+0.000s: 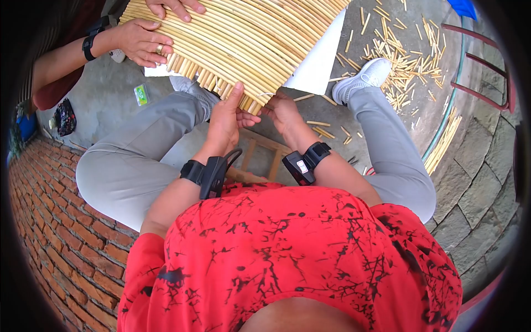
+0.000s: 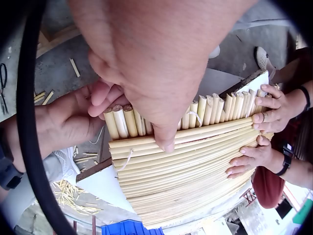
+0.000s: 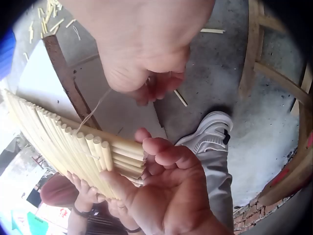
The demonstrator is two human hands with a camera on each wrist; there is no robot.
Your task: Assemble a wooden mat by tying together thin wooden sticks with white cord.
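another person's two hands (image 1: 149, 33) press the far side of the cane mat (image 1: 249, 39), round pale rods bound in rows, lying on a white board (image 1: 321, 61) over the concrete floor (image 1: 110, 105). cut cane bits (image 1: 398, 50) litter nearby. left hand (image 1: 224, 119) holds the mat's near edge; right hand (image 1: 282, 110) pinches a thin string (image 3: 95, 110).

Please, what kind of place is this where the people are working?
Probably an outdoor yard used as a cane or bamboo craft workshop: a stone-paved floor beside a brick surface, cut stick offcuts scattered about, and a woven stick mat in hand.
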